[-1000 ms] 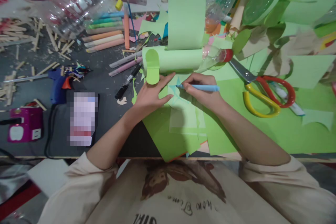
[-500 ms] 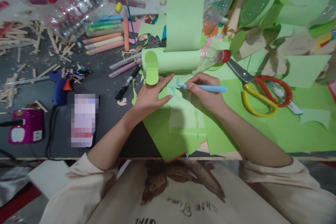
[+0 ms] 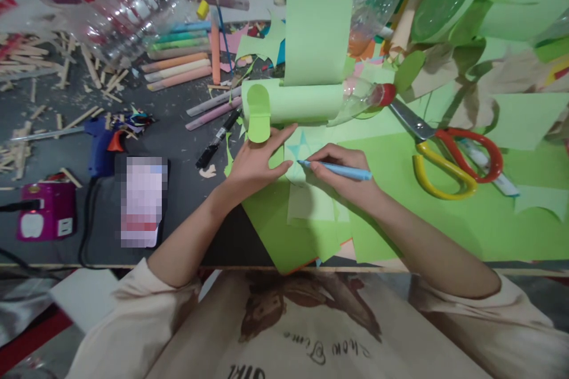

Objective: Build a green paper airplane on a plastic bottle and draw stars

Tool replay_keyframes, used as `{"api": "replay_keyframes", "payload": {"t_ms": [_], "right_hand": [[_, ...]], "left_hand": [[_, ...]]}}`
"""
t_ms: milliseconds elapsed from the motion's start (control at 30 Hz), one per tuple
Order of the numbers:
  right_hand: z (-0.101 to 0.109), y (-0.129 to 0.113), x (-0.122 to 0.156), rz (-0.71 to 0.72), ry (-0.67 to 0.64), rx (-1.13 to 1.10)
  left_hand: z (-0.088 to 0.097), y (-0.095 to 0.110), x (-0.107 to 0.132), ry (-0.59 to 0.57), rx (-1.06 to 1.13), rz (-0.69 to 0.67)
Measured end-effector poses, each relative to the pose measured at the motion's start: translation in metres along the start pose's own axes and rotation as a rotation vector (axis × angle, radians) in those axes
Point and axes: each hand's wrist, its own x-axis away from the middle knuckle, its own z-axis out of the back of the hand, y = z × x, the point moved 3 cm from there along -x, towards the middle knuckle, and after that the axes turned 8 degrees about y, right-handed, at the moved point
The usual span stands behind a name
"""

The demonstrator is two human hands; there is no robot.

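Note:
A light blue felt-tip pen (image 3: 349,171) is gripped in my right hand (image 3: 344,169), its tip on a pale green paper piece. On that paper a blue star (image 3: 300,143) is drawn and partly coloured in. My left hand (image 3: 260,157) lies with fingers spread over the paper's left side, holding nothing. Just beyond both hands lies a plastic bottle wrapped in pale green paper (image 3: 302,102), with a red cap (image 3: 387,95) at its right end. A bright green rounded strip (image 3: 258,112) hangs on its left end, touching or close to my left fingers.
Scissors (image 3: 440,154) with red and yellow handles lie at right on green sheets (image 3: 391,213). Several markers (image 3: 178,65), a black marker (image 3: 217,139), a blue glue gun (image 3: 101,145), a phone (image 3: 142,201) and a magenta box (image 3: 47,211) occupy the left. Clear bottles (image 3: 133,18) stand behind.
My right hand and the blue pen have moved down and slightly left, to a lower part of the star. My left hand stays in place. The view has shifted slightly.

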Motion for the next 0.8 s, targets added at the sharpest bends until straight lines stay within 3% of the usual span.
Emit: {"api": "replay_keyframes", "payload": {"t_ms": [233,800], "right_hand": [[-0.0015,0.0002,0.0014,-0.013,-0.028,0.068],[-0.0043,0.0029,0.0035,0.155,-0.178,0.105]], "left_hand": [[-0.0010,-0.0018,0.0002,0.011,0.013,-0.008],[-0.0022,-0.0040,-0.0004,-0.005,-0.006,0.003]]}}
